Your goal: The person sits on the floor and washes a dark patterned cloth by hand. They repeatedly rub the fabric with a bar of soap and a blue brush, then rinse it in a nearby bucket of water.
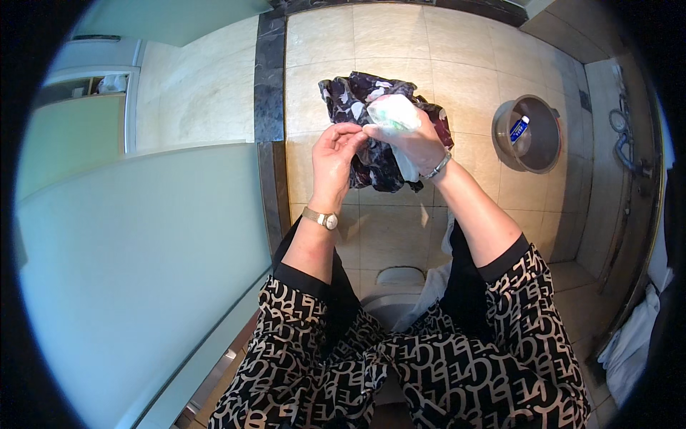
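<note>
My right hand (417,140) is closed around a soft white packet (395,111) with some green print, which looks overexposed. Pale, see-through plastic (405,163) hangs below that hand. The thumb and fingers of my left hand (333,158) come together at the tip of my right thumb, and whether they pinch anything is too small to tell. Beneath both hands, a crumpled dark garment with a floral pattern (343,99) lies on the tiled floor (386,40). My hands cover part of it.
To the right stands a grey plastic basin (541,155) with a blue and white package (519,130) inside. A frosted glass panel (144,230) and a dark stone sill (269,86) run along the left. White cloth (431,289) hangs by my right leg. A shower hose (621,145) is on the right wall.
</note>
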Demonstrator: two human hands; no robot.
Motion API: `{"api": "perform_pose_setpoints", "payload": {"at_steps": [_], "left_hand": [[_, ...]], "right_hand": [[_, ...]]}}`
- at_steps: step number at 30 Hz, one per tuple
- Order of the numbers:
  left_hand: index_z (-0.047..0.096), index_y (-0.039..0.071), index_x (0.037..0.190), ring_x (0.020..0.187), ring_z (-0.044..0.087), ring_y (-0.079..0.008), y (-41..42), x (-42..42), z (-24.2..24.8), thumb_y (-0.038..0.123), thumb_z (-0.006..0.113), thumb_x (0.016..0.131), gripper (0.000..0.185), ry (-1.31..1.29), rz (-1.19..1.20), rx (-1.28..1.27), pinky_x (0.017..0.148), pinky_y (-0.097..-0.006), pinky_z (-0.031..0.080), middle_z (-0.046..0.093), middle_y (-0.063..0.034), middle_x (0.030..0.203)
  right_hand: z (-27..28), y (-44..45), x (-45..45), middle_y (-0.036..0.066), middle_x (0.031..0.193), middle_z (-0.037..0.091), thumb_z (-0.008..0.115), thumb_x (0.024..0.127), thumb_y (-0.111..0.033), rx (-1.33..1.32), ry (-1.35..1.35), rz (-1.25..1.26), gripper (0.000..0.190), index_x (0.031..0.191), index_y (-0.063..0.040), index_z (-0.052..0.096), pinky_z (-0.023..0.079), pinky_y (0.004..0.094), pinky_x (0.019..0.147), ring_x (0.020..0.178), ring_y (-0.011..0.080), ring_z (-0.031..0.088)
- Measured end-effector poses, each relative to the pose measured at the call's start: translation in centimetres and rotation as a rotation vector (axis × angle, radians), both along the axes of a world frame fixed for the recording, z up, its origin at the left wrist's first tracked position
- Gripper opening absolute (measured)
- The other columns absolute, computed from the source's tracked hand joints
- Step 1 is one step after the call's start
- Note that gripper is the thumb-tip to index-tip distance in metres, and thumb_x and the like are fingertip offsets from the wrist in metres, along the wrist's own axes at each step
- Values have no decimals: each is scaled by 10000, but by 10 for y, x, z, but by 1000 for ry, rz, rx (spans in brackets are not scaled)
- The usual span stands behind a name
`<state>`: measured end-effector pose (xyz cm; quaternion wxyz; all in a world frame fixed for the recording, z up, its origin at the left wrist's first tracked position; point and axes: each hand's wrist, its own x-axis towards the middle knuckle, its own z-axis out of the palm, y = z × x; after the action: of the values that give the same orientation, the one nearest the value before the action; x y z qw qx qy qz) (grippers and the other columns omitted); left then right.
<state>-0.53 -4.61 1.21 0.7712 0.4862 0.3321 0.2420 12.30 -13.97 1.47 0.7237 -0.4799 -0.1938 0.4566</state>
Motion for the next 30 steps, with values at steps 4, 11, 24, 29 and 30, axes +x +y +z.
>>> {"api": "perform_pose_setpoints", "payload": {"at_steps": [4,11,24,29,30], "left_hand": [[628,16,858,715,578,-87,5,-3,0,-38,666,804,85,-20,-63,-29,661,-204,467,634,-29,817],[639,-6,855,684,597,-103,8,-7,1,-74,633,803,86,11,-112,29,616,-221,484,649,-52,803],[644,-44,831,532,575,-130,26,-17,-8,-92,585,792,85,377,-40,208,517,-241,485,632,-76,693],[638,-51,889,483,545,-130,41,-26,-19,-72,544,822,118,409,138,16,458,-250,455,616,-75,674],[633,-58,946,537,563,-125,43,-26,-16,-35,560,848,125,440,140,74,511,-251,477,625,-82,704]], "right_hand": [[-2,2,0,35,988,603,724,736,0,3,-164,-9,415,1106,-23,537,485,247,815,907,105,573],[-1,3,-5,79,976,603,696,759,-36,13,-821,-98,349,1075,-23,550,491,254,793,873,143,598],[30,-6,-1,39,975,591,681,736,37,109,-717,-82,322,1032,-28,573,463,234,809,894,114,566],[57,-27,19,31,963,564,756,701,-51,93,-561,-204,368,1016,-45,567,442,239,796,878,110,530],[58,-33,25,29,957,560,750,696,-42,113,-415,-183,373,1018,-42,561,440,238,794,877,111,524]]}}
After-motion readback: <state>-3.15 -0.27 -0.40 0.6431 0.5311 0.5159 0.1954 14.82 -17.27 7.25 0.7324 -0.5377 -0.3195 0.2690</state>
